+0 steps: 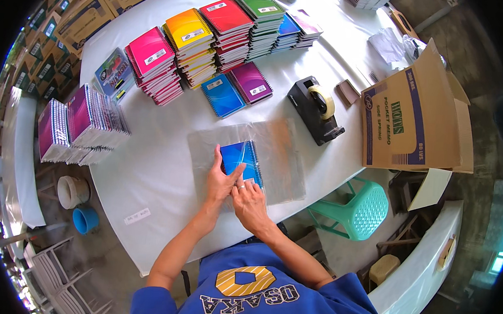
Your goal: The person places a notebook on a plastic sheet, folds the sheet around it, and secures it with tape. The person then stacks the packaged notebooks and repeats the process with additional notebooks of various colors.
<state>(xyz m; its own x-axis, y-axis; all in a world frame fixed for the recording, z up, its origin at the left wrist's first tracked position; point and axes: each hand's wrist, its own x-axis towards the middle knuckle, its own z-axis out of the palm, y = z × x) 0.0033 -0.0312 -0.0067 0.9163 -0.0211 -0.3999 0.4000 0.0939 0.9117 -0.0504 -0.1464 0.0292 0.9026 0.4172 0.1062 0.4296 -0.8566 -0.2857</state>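
Clock centred on the held blue notebook [235,154], seen from where I am standing.

Nine o'clock: purple notebooks [88,117], standing in two neat groups on the table [139,177]; by their sheen I am guessing these count as done, though I cannot confirm a wrapping.

Eleven to twelve: pink stack [153,54], yellow stack [189,27], red stack [226,14] and green stack [259,3], apparently counting as left to do.

Centre: one blue notebook, lying face up on a clear plastic sheet [285,159]; the sheet is spreading flat beneath it, so wrapping, if intended, is looking unfinished.

Between one and two: tape dispenser [316,110], standing apart from both hands.

Left hand [220,181]: at seven; its fingers are gripping the notebook's left edge, thumb lying across the cover.

Right hand [250,202]: at six; its bent fingers are pressing the notebook's lower end, near its label, rather than gripping it.
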